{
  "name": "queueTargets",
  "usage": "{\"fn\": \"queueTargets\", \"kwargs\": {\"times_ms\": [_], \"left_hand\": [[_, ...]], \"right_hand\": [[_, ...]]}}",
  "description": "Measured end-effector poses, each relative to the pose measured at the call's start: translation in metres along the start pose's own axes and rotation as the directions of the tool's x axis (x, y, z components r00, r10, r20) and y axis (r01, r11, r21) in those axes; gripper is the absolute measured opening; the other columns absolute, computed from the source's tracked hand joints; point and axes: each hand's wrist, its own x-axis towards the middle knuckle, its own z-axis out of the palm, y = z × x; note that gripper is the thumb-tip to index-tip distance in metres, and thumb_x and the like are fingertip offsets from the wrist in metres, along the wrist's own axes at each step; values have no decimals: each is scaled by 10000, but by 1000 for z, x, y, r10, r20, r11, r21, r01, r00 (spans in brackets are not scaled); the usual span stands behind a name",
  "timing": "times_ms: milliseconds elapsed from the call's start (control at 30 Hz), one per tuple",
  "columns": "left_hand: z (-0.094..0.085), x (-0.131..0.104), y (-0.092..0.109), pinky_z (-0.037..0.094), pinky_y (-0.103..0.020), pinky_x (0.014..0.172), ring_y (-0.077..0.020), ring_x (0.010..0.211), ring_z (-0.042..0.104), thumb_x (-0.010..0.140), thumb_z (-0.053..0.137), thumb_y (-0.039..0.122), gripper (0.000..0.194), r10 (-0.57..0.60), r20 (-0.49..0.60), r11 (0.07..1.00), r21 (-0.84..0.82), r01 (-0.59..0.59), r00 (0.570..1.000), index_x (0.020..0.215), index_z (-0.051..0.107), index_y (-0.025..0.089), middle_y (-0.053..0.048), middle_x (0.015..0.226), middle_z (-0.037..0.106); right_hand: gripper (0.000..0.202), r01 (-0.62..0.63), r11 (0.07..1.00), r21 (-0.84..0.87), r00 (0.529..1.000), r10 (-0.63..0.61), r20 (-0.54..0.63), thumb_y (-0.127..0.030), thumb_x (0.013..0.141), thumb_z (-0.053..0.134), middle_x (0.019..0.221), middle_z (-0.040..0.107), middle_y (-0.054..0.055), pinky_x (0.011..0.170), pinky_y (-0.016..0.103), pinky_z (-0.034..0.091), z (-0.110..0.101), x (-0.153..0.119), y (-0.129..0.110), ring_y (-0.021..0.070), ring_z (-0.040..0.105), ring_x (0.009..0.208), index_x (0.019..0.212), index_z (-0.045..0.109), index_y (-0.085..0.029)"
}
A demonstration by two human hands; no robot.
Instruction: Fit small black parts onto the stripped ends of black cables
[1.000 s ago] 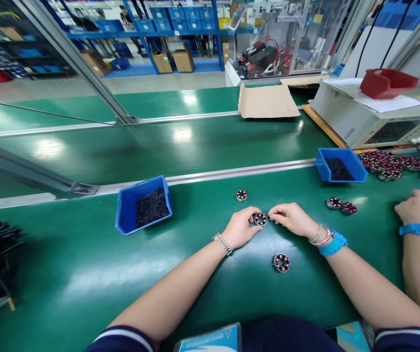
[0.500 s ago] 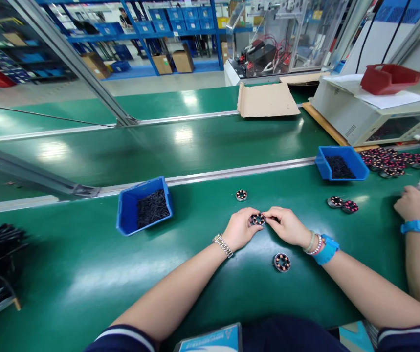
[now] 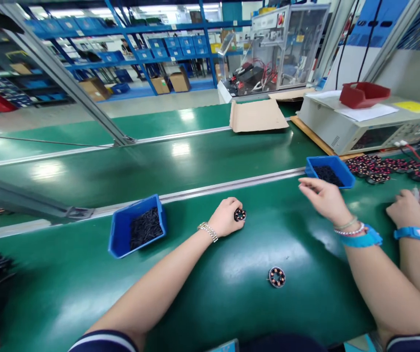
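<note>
Left hand (image 3: 228, 217): pinching our ring (image 3: 240, 215)
Right hand (image 3: 321, 195): half-curled by the bin's (image 3: 347, 179) edge, holding anything? we can't tell
Tabletop (image 3: 279, 215): wide gap between our hands, rail (image 3: 232, 185) behind

Two blue parts bins (image 3: 119, 232) up front, and one red bin (image 3: 364, 95)! One wound stator (image 3: 239, 214), and a second stator (image 3: 276, 277) makes two outside the stator heap (image 3: 369, 168), which is too crowded to count. Two blue wristbands (image 3: 364, 239), one metal-link band (image 3: 209, 231), two bracelets (image 3: 348, 229), one yellow sheet (image 3: 416, 106)!
</note>
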Motion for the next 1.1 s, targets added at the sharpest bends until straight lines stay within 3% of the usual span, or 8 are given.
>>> {"fn": "queueTargets", "kwargs": {"times_ms": [200, 300, 433, 567, 667, 733, 833, 1100], "left_hand": [[-26, 60, -64, 390, -339, 858, -227, 927, 480, 616, 582, 264, 224, -176, -171, 965, 164, 204, 969, 812, 521, 175, -74, 899, 516], [-40, 85, -107, 386, -328, 868, -236, 967, 480, 620, 586, 285, 261, -491, -274, 824, 162, 543, 827, 844, 523, 166, -84, 924, 523], [-36, 87, -129, 391, -429, 851, -311, 1031, 458, 666, 557, 273, 338, -626, -308, 713, 146, 686, 716, 955, 513, 102, -175, 1046, 497], [-26, 66, -80, 261, -529, 964, -349, 1238, 246, 717, 540, 279, 456, -411, -356, 845, 195, 497, 839, 1142, 449, 141, -172, 1307, 343], [-16, 32, -14, 313, -427, 988, -242, 1175, 396, 756, 498, 212, 423, 6, 14, 1000, -15, -6, 1000, 1177, 449, 201, -100, 1239, 467], [-6, 4, 26, 334, -382, 986, -201, 1159, 429, 740, 514, 167, 504, 384, 318, 907, -304, -290, 867, 1225, 415, 255, -58, 1241, 491], [9, -31, 65, 322, -385, 985, -217, 1173, 413, 689, 585, 155, 654, 536, 391, 809, -491, -323, 749, 1284, 345, 280, -62, 1258, 484], [30, -43, 76, 373, -342, 868, -196, 952, 520, 683, 641, 278, 498, 409, 281, 855, -451, -257, 868, 1155, 486, 254, -54, 1020, 595]], "right_hand": [[222, -177, 850, -497, 976, 215, 19, -239, 742, 510, 850, 681, 57, 768, 266, 442, -38, 51, 71, 180, 608, 782, 856, 687, -169], [234, -168, 758, -631, 949, 298, 105, -208, 716, 511, 867, 680, 63, 763, 261, 436, -35, 62, 86, 184, 607, 807, 860, 694, -186], [243, -170, 705, -689, 918, 368, 149, -191, 683, 535, 874, 675, 80, 691, 268, 442, -27, 66, 90, 194, 610, 778, 861, 698, -214], [220, -189, 693, -696, 913, 385, 135, -176, 684, 536, 853, 667, 104, 675, 274, 432, -22, 67, 91, 203, 603, 780, 824, 706, -195], [224, -228, 691, -686, 917, 389, 88, -197, 708, 529, 855, 661, 104, 681, 267, 416, -22, 65, 93, 187, 594, 771, 851, 701, -184], [232, -258, 708, -657, 921, 385, 53, -216, 734, 516, 846, 656, 106, 681, 247, 394, -23, 64, 95, 158, 583, 758, 865, 699, -159], [253, -280, 735, -618, 925, 379, 32, -244, 751, 513, 829, 647, 119, 671, 231, 365, -24, 60, 96, 121, 558, 737, 862, 695, -108], [298, -311, 767, -561, 943, 323, -82, -330, 705, 585, 763, 648, 165, 662, 267, 363, -28, 54, 96, 140, 547, 689, 801, 687, -67]]}}
